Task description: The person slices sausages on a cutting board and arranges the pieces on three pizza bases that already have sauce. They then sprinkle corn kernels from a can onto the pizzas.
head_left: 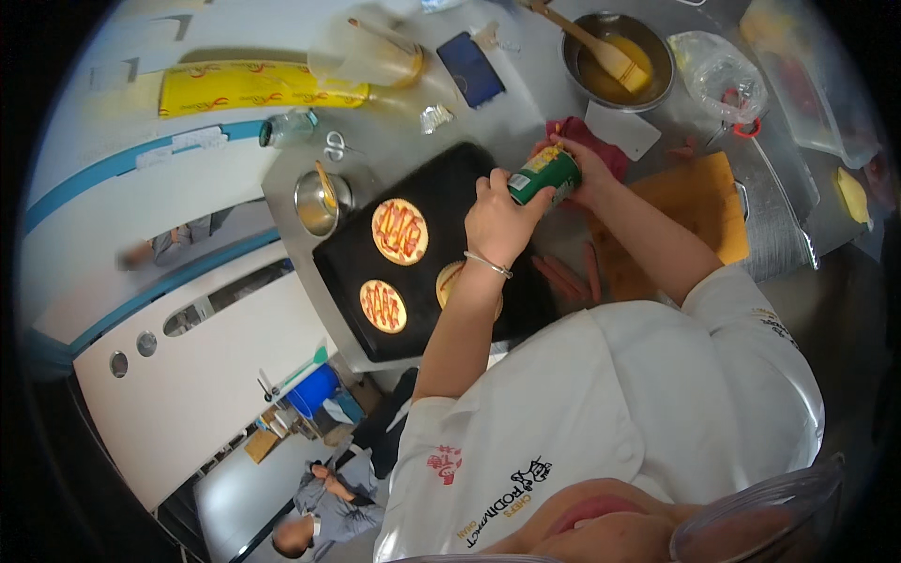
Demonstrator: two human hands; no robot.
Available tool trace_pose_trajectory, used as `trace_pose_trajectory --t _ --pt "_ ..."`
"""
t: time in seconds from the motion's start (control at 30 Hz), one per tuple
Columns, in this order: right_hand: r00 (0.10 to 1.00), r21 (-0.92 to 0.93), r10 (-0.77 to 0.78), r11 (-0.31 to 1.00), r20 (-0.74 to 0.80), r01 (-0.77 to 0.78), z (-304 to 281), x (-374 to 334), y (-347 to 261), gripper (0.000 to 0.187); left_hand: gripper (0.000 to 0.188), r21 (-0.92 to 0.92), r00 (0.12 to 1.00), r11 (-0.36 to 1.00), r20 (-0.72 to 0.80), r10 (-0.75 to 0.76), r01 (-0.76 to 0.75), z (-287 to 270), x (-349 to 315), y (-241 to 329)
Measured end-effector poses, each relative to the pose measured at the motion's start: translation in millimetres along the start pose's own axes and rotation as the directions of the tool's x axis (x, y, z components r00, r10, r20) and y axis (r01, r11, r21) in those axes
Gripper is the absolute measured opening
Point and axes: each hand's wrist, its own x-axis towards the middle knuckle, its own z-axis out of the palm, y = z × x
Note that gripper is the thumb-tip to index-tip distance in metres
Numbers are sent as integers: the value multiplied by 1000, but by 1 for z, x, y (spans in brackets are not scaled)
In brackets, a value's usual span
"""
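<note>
Left hand (500, 218) and right hand (589, 173) gripped the can (552, 176), seemingly to steady it, near the right edge of the tray (448, 197).

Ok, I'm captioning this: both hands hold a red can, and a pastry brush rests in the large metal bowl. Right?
Not red: the head view shows a green can. The left hand and right hand hold it; the pastry brush rests in the large metal bowl.

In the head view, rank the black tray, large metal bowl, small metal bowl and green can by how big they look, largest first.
Black tray
Large metal bowl
Small metal bowl and green can: too close to rank; the can is partly covered.
</note>
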Motion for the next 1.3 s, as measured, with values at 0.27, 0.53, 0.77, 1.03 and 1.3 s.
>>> trace_pose_trajectory --t 0.27,0.53,0.77,1.03,1.3 --pt "992 -138 -60 987 114 76 8 -5 2 29 73 -253 986 967 159 53 -12 21 -9 -55" --pt "994 -31 -108 994 29 108 45 -20 2 33 94 -338 965 934 185 185 -114 39 -21 -67" --pt "987 10 -125 992 -98 127 61 -34 -2 28 85 -372 982 909 -63 177 -187 54 -31 -50" --pt "983 107 -85 989 -163 104 77 -41 3 28 87 -635 958 733 -276 79 -244 82 -59 -72" --pt "956 42 -184 979 -227 199 -7 5 -21 32 88 -748 889 509 -449 86 -427 31 -137 -98"
